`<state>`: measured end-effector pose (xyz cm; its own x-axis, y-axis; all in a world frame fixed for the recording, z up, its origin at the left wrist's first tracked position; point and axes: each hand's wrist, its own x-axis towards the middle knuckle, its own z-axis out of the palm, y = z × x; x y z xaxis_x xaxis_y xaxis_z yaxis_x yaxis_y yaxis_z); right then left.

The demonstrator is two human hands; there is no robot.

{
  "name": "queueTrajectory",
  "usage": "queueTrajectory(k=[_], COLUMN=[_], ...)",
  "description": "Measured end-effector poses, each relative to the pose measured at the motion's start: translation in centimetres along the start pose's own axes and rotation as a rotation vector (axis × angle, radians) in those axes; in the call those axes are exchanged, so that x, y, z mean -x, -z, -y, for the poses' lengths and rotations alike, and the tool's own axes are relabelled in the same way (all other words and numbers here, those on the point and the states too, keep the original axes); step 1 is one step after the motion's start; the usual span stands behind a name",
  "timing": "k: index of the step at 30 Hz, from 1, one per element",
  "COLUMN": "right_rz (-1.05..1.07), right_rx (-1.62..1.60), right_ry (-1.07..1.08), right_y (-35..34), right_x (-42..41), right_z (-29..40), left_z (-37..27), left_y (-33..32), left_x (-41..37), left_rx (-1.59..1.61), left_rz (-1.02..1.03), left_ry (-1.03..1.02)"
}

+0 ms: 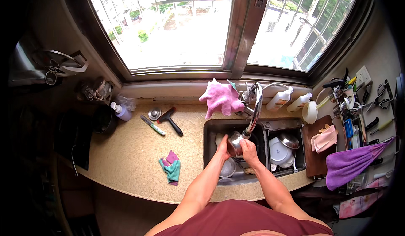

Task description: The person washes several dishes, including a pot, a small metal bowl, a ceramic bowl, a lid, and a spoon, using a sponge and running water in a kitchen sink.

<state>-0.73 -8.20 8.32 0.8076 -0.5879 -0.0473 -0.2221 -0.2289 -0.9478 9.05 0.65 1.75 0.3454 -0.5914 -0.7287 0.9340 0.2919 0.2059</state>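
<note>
Both of my hands are over the left basin of a double sink (208,125), under the chrome faucet (258,104). My left hand (223,148) grips the left side of a shiny metal bowl (233,145), which is tilted beneath the spout. On its right side, my right hand (249,150) holds the same bowl, with something whitish at the fingertips that I cannot make out. A dark pan (259,144) lies partly hidden behind the bowl. Lower in the basin sits a round translucent container (228,168).
Dishes, including a white bowl (280,150), fill the right basin. A knife (152,125), a black squeegee (172,123), a metal sink strainer (154,113) and a green-purple cloth (171,168) lie on the counter (126,169). A pink cloth (221,98) hangs beside the faucet.
</note>
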Motion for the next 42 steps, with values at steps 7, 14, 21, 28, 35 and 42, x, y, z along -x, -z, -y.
queueTrajectory(k=[7,14,21,28,35,42], right_rz=[0.088,0.465,0.651,0.305,0.324,0.056], right_rx=[0.061,0.072,0.604,0.913,0.797,0.061], right_ry=[-0.202,-0.042,-0.195,0.255,0.188,-0.096], right_y=[1.7,0.4,-0.7,-0.8,-1.6,-0.8], right_x=[-1.1,-1.4,-3.2,-3.5,-4.1,-4.5], right_z=[-2.1,-3.2,-4.7,-5.6,-1.3,-2.1], left_z=[5.1,0.1,1.3,2.2,0.3,1.2], left_y=[-3.8,-2.9,-0.7,-0.5,-1.3,-2.8], left_x=[-1.7,1.4,2.5,1.2,3.2,4.0], left_rx=[-1.228,-0.471,-0.555,-0.742,-0.851,-1.235], left_rz=[-0.125,0.103,0.033,-0.143,-0.157,-0.156], left_ry=[-0.95,-0.068,-0.375,-0.581,-0.622,-0.946])
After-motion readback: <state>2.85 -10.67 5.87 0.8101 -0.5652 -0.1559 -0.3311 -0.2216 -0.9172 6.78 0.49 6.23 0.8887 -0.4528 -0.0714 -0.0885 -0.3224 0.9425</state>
